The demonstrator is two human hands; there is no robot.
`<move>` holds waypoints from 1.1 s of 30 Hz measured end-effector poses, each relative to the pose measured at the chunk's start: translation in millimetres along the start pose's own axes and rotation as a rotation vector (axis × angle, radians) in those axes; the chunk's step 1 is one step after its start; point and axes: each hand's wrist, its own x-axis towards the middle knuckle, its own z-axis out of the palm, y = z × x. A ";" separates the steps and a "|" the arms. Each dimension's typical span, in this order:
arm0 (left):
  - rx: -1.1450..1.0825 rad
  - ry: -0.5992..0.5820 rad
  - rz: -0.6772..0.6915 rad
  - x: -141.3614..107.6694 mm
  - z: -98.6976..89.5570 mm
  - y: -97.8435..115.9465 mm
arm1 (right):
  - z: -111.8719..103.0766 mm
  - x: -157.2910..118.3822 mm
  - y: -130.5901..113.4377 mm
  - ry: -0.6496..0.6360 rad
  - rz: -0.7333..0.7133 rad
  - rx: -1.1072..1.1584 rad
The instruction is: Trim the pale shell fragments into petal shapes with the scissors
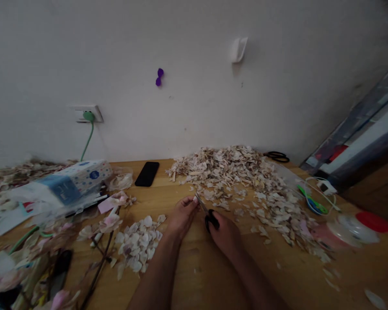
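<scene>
Black-handled scissors (211,218) are in my right hand (226,234), its fingers wrapped round the handles. The blades point up and left toward my left hand (183,215), which pinches a small pale petal-like flake (195,199). The blade tips are right at the flake; whether they are cutting into it is too small to tell. Left of my left forearm lies a spread of rounded pale flakes (140,241). Beyond my hands rises a large heap of beige, dry-looking flakes (226,165).
A black phone (147,174) lies near the wall. At left are a tissue pack (74,178) and artificial flower stems (105,247). Another black-handled pair of scissors (278,156) lies behind the heap. Clear round containers (339,232) with a red lid (374,221) stand at right.
</scene>
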 end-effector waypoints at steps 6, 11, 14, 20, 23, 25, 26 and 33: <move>0.215 0.051 0.068 5.3 -4.5 2.7 | 0.9 0.3 0.5 -0.001 0.005 -0.015; 0.465 0.027 0.126 5.8 -11.0 14.8 | -2.1 -0.4 -1.1 -0.011 -0.016 -0.007; 0.534 0.014 0.152 3.0 -10.0 21.6 | -2.1 -0.9 -0.1 -0.010 -0.027 0.001; 0.419 0.010 0.091 2.1 -8.4 22.5 | -0.2 -0.8 3.5 -0.006 -0.027 0.019; 0.222 -0.006 0.036 3.3 -8.3 15.9 | 0.1 -0.2 3.7 -0.004 -0.024 0.040; 0.112 0.006 0.018 3.8 -8.0 11.5 | 0.0 0.0 3.3 -0.006 -0.022 0.035; 0.077 0.015 0.013 4.0 -7.7 9.9 | 0.0 -0.1 3.1 -0.004 -0.022 0.030; 0.208 0.049 0.050 3.2 -5.7 15.4 | -0.4 -1.8 2.7 -0.014 -0.021 -0.010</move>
